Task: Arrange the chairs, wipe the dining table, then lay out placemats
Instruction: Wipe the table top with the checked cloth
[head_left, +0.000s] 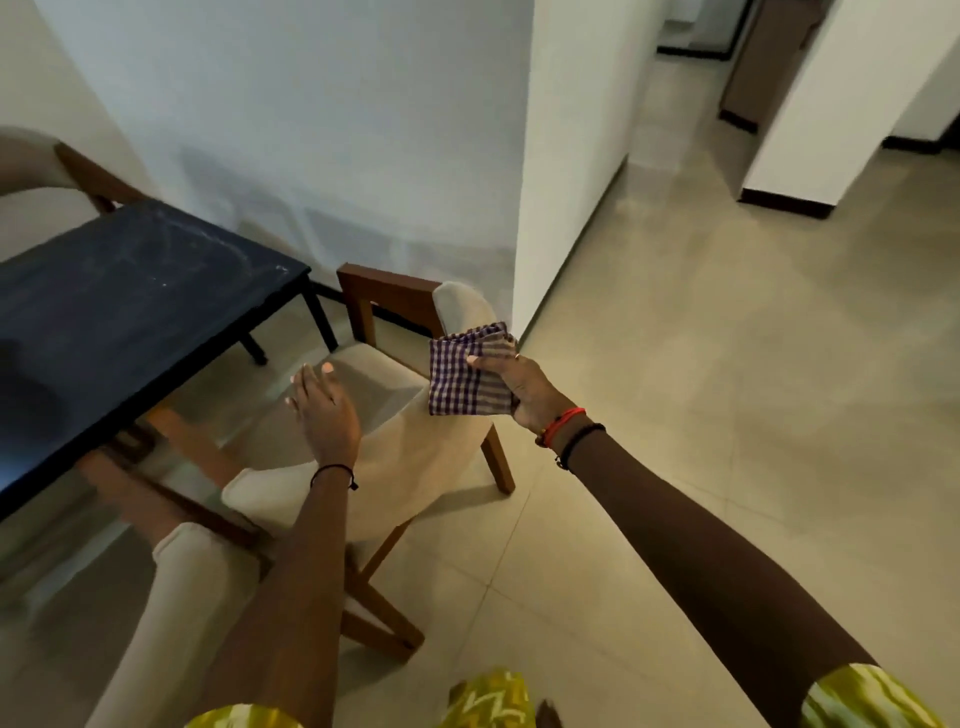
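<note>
The dark dining table (130, 306) fills the left, its top streaked with faint marks. A beige cushioned chair with a wooden frame (415, 441) stands at the table's near corner, turned partly away from it. My left hand (324, 410) hovers open over this chair's seat, fingers spread. To the right of the chair back, my right hand (519, 389) is shut on a folded purple-and-white checked cloth (465, 374). A second beige chair (187, 587) sits close to me at lower left, partly under the table edge.
Another chair (47, 161) shows behind the table's far end by the wall. A white wall corner (566, 208) juts out right behind the first chair. Tiled floor (727, 389) stretches to the right toward a hallway with dark skirting.
</note>
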